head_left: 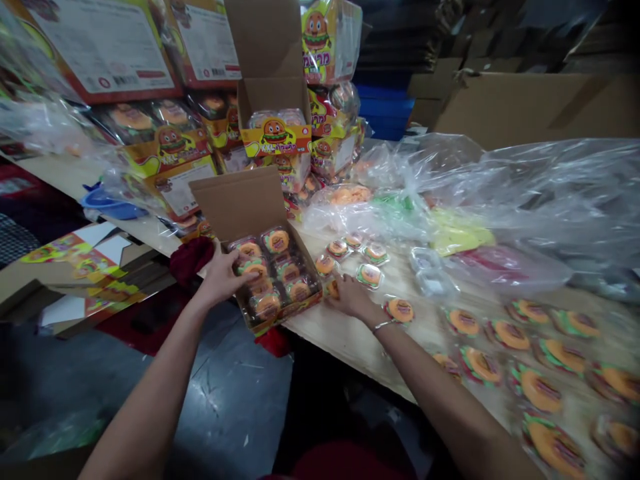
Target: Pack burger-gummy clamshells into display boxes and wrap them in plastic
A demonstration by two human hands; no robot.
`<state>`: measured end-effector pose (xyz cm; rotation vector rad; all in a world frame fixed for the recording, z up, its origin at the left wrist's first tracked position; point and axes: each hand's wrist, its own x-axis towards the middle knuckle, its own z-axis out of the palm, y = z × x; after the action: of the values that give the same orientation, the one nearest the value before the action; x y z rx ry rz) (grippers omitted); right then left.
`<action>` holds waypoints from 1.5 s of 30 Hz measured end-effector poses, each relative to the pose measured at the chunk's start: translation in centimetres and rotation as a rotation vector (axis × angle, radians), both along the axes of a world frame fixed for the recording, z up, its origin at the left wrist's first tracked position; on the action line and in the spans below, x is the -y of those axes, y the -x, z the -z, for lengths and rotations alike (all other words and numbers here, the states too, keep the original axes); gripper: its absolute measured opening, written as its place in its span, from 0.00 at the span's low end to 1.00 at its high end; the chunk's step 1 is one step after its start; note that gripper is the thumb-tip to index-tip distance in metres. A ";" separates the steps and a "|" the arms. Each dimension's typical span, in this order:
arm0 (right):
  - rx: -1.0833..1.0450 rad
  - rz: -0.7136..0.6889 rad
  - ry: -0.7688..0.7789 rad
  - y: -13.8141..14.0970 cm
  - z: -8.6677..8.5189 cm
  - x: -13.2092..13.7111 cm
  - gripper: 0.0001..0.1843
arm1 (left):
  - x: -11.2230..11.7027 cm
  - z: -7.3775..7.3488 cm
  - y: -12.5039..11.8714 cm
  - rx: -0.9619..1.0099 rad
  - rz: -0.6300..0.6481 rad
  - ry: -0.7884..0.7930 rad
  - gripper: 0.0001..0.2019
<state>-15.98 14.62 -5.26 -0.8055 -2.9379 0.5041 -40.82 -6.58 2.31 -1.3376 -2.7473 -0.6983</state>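
An open cardboard display box (260, 200) sits at the edge of a wooden table (345, 340), filled with several wrapped burger-shaped candies (277, 241). My left hand (223, 277) rests on the box's left side, its fingers curled over a candy inside. My right hand (353, 297) lies on the table by the box's right side, fingers bent around a loose wrapped candy (333, 289). More loose candies (370, 275) lie just beyond that hand.
Filled display boxes (275, 137) are stacked behind the open one. Crumpled clear plastic bags (525, 193) cover the table's far right. Many loose candies (540, 390) spread across the table on the right. Flat printed cartons (75, 257) lie at the left.
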 end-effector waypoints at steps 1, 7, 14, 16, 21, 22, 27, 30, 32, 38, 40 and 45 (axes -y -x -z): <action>0.010 -0.023 0.025 -0.3 0.1 -0.3 0.37 | 0.2 0.6 -0.1 -0.012 0.039 -0.009 0.22; -0.225 0.210 0.074 -1.8 -1.6 -1.5 0.37 | 0.3 4.0 -0.5 -0.234 0.067 -0.168 0.23; -0.655 0.034 0.111 8.7 -6.4 1.7 0.46 | 0.2 4.4 -0.4 -0.199 0.122 -0.224 0.21; -0.586 -0.022 0.086 11.7 -6.6 2.8 0.43 | 0.5 4.4 -0.2 -0.207 0.124 -0.224 0.21; -0.339 -0.001 -0.068 13.4 -6.0 4.0 0.39 | 0.8 4.6 0.2 -0.216 0.150 -0.240 0.22; -0.328 -0.005 -0.082 13.1 -5.9 3.9 0.39 | 0.8 4.6 0.2 -0.210 0.150 -0.247 0.22; -0.421 -0.034 -0.017 11.9 -5.1 3.4 0.41 | 0.5 5.0 0.3 -0.202 0.160 -0.247 0.21; -0.395 -0.062 -0.020 11.7 -4.7 3.8 0.42 | 0.5 5.5 0.8 -0.230 0.179 -0.259 0.23; -0.398 -0.053 -0.066 11.6 -4.6 4.1 0.42 | 0.7 5.7 1.4 -0.244 0.189 -0.255 0.24; -0.453 0.025 -0.077 10.0 -3.8 -0.5 0.29 | 1.0 4.5 -1.6 -0.365 0.115 -0.321 0.34; -0.367 0.145 -0.028 9.0 -2.9 -3.9 0.21 | -0.6 3.5 -5.3 -0.441 0.120 -0.407 0.38; -0.209 0.143 -0.014 7.3 -0.5 -9.5 0.12 | -10.9 1.2 -13.3 -0.263 0.394 0.195 0.21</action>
<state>-23.28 24.14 -4.74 -0.8938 -2.6686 0.5218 -27.57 4.33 1.13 -1.8857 -2.4180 -0.2344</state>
